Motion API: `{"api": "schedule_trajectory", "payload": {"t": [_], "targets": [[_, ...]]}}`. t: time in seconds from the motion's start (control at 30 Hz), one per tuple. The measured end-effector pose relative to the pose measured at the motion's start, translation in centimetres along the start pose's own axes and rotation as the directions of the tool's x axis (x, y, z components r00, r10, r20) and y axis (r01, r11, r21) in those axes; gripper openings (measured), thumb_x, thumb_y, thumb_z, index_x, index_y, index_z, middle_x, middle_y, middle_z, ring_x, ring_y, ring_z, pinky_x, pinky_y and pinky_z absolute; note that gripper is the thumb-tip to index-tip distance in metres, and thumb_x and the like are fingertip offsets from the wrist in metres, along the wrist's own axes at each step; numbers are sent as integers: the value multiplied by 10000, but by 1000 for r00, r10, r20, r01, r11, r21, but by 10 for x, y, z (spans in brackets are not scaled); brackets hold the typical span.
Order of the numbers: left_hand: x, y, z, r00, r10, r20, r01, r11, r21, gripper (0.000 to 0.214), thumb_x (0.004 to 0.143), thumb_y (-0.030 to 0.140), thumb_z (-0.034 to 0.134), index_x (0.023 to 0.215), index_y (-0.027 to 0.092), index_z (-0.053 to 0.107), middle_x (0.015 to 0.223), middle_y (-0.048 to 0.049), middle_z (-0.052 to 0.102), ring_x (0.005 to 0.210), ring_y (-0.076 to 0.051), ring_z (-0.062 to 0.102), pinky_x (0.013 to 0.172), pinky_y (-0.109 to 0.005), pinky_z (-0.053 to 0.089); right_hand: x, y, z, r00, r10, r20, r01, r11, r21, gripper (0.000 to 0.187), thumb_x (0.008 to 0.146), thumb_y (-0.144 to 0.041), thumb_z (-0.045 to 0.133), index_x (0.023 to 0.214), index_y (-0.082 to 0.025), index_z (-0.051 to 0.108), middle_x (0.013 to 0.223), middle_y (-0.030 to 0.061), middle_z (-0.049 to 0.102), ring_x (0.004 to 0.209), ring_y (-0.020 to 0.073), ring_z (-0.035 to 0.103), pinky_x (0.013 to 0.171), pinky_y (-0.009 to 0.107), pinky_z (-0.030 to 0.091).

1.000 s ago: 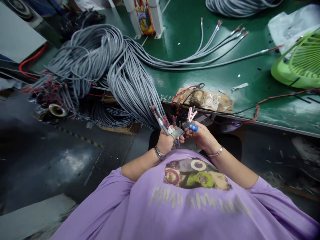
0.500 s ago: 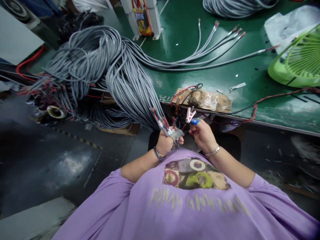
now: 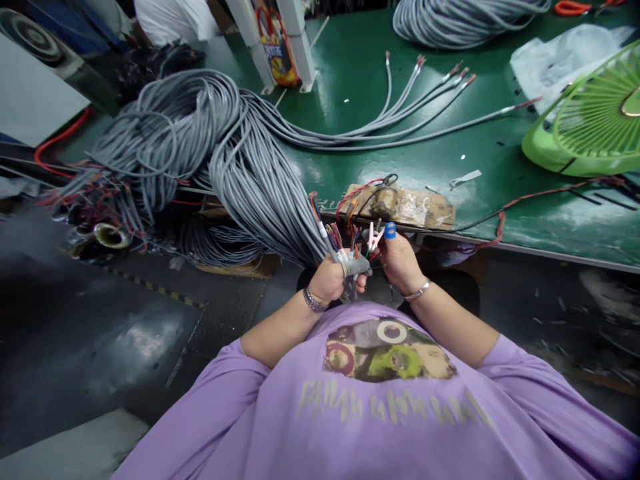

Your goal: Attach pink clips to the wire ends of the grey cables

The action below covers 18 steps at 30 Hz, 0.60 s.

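Note:
My left hand (image 3: 331,279) is closed around the ends of a thick bundle of grey cables (image 3: 260,180), whose coloured inner wires (image 3: 334,239) stick up above the fist. A grey wrap covers its forefinger. My right hand (image 3: 399,260) is closed just to the right, with a blue cap on one fingertip, pinching at a pink clip (image 3: 373,235) and the wire ends beside it. Both hands are held close to my chest, below the front edge of the green bench (image 3: 440,153).
The cable bundle runs up and left into a big grey coil (image 3: 165,133) hanging off the bench. Several stripped cables (image 3: 400,120) lie across the bench. A taped brown block with wires (image 3: 400,203), a green fan (image 3: 590,127) and a plastic bag (image 3: 555,60) sit on it.
My right hand has moved up and closer to the left hand, bringing the pink clip against the wire ends. The left hand has lifted the bundle slightly.

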<state>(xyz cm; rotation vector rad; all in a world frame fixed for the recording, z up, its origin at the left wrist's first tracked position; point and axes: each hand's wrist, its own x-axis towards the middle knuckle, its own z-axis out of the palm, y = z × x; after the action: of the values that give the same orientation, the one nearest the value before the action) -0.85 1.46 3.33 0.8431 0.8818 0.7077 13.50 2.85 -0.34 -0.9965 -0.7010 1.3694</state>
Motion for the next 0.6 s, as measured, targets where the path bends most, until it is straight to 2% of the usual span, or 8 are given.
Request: {"api": "schedule_trajectory", "payload": {"t": [0.1,0.17,0.3,0.4,0.6], "targets": [[3,-1,2,1000,9,-3,-9,1000,2,396,566,460,807,609,125,599,441,-13,584,347,-115,525,362,-213,417,0,-4,5,976,195,94,-208,966,152,570,711,-766,600,721,-197,632,602,4,602,546,127,533,524,266,435],[4,-2,3,1000,10,-18,-10,1000,5,391,567,456,802,613,132,588,436,-7,576,343,-112,518,359,-210,405,1,-9,8,953,280,119,-301,928,222,554,709,-749,622,758,-198,639,619,10,623,580,146,573,543,278,460],[5,-4,5,997,14,-70,-13,1000,23,363,568,424,798,632,134,589,433,1,570,337,-108,502,354,-211,396,2,-13,12,947,305,96,-320,895,311,490,728,-679,673,757,-191,638,633,20,650,627,170,611,591,300,506],[5,-5,5,996,15,-83,-11,999,39,344,569,397,798,600,129,584,434,-4,569,336,-103,496,355,-212,401,2,-12,13,944,319,90,-330,884,333,488,734,-672,675,758,-186,637,631,27,655,599,172,608,565,304,516],[3,-8,3,997,27,-68,-25,999,35,352,587,422,789,610,126,598,442,-7,572,346,-104,508,364,-212,403,-3,-9,10,930,331,162,-367,872,325,563,771,-765,531,754,-207,601,632,1,632,539,137,574,523,274,484]]}}
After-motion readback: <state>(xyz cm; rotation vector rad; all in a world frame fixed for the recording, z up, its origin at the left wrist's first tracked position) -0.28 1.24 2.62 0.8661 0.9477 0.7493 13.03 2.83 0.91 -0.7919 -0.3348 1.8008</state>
